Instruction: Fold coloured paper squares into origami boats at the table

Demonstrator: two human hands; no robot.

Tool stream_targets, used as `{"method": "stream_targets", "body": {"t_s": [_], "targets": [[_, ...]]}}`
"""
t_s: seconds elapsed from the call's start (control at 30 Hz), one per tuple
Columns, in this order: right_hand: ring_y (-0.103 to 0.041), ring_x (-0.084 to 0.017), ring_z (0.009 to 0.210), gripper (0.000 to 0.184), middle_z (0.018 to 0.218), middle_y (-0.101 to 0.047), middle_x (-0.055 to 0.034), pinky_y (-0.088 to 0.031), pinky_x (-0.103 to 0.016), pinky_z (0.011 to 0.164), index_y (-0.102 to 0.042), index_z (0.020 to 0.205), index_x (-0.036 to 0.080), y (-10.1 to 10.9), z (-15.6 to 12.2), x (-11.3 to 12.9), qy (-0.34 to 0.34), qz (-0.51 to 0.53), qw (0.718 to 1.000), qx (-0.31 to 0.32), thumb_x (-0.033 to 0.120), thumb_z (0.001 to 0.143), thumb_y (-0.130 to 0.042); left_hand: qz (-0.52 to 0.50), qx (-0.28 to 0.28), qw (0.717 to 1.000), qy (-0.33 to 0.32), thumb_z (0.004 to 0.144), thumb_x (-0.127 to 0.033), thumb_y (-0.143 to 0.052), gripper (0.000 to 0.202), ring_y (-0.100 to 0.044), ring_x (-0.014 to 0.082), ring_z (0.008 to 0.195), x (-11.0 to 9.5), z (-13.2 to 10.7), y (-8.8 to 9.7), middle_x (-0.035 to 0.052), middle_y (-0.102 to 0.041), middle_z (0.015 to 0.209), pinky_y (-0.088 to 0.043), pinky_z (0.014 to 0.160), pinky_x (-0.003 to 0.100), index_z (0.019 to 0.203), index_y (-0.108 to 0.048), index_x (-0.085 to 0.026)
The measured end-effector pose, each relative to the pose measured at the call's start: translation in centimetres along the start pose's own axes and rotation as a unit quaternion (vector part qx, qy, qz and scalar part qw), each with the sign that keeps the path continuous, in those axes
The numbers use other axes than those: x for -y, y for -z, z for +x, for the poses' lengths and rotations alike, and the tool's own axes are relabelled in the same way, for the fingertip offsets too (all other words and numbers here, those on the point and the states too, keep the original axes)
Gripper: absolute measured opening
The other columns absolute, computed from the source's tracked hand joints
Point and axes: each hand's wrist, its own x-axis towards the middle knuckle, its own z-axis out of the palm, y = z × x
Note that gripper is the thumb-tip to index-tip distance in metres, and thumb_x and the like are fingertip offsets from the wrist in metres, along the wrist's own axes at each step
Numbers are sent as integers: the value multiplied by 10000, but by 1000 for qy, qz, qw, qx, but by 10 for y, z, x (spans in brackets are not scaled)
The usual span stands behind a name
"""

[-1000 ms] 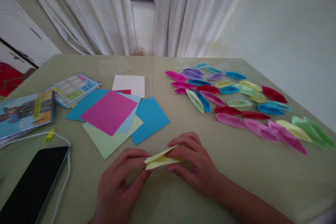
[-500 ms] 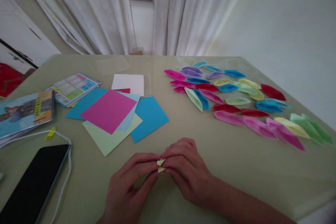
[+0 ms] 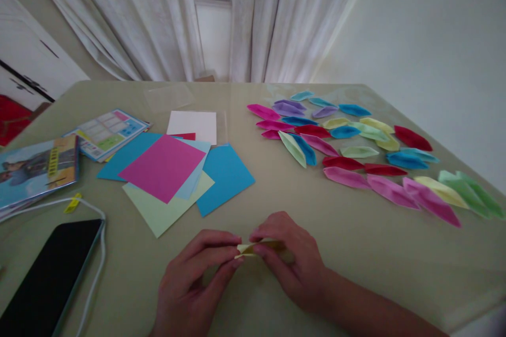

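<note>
Low over the near middle of the table, a pale yellow folded paper [image 3: 250,248] is held between my two hands. My left hand [image 3: 197,274] pinches its left end between fingers and thumb. On the other side, my right hand [image 3: 292,258] grips it with the thumb in front and the fingers behind, hiding much of its right part. A narrow gap shows between the paper's folded edges. Many folded paper boats [image 3: 358,152] in pink, red, blue, purple, green and yellow lie spread over the table's right side.
Loose square sheets, topped by a magenta one [image 3: 168,168], overlap left of centre. Behind them is a white sheet [image 3: 193,124]. Further left are a printed card [image 3: 110,134], booklets [image 3: 37,171], a black phone [image 3: 49,279] and a white cable [image 3: 101,253] with a yellow tag [image 3: 73,203].
My right hand has shifted right along the paper, so more of the yellow strip shows between my hands. My left hand stays almost in place, still pinching its end.
</note>
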Motion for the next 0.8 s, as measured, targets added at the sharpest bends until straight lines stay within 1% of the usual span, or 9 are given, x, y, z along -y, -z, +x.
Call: {"method": "stream_targets", "body": {"t_s": [0.1, 0.2, 0.3, 0.4, 0.57, 0.7, 0.8], "targets": [[-687, -191, 848, 132, 936, -764, -43, -561, -346, 789, -706, 1158, 234, 2, 3, 0, 0, 5, 1000, 0, 174, 1070, -628, -2, 14, 1000, -2, 985, -234, -732, 146, -807, 130, 897, -3, 3, 0, -16, -823, 1020, -648, 821, 179, 1005, -834, -336], [-688, -192, 829, 113, 908, -760, -49, -563, -342, 766, -715, 1125, 221, 2, 5, 2, 15, 0, 1000, -2, 162, 1051, -654, -23, -2, 999, 22, 965, -225, -760, 135, -808, 122, 892, -3, 5, -1, -30, -829, 999, -643, 815, 162, 994, -831, -336], [-689, -188, 843, 113, 917, -759, -59, -568, -333, 774, -715, 1123, 202, 1, 4, 3, 32, -16, 999, 4, 146, 1044, -656, -53, -18, 997, 45, 933, -208, -799, 131, -806, 118, 905, -1, 6, -3, -49, -834, 985, -641, 826, 158, 958, -818, -335], [-682, -182, 860, 137, 932, -758, -60, -571, -324, 788, -712, 1158, 196, 0, 2, 2, 50, -25, 998, 12, 142, 1055, -639, -58, -14, 997, 49, 944, -202, -782, 137, -803, 120, 913, 0, 6, -4, -52, -835, 985, -641, 835, 167, 966, -815, -333], [-678, -183, 889, 124, 949, -758, -66, -573, -310, 800, -707, 1162, 189, 0, 1, 2, 40, -33, 999, 15, 158, 1071, -628, -43, 1, 998, 40, 976, -187, -724, 163, -797, 119, 923, -2, 8, -3, -45, -831, 1000, -629, 842, 167, 995, -802, -330], [-687, -186, 882, 119, 939, -763, -59, -578, -301, 780, -708, 1147, 203, -2, 1, 3, 33, -33, 999, 15, 188, 1089, -605, -52, 14, 997, 47, 996, -186, -678, 152, -788, 133, 938, -1, 7, -4, -21, -820, 1011, -628, 841, 187, 998, -769, -308], [-691, -186, 873, 118, 939, -761, -64, -582, -297, 766, -711, 1151, 206, -3, 1, 4, 24, -30, 999, 10, 195, 1085, -614, -62, 25, 996, 54, 998, -188, -678, 148, -787, 135, 928, 0, 4, -5, -21, -816, 997, -630, 840, 193, 1001, -766, -307]]}}
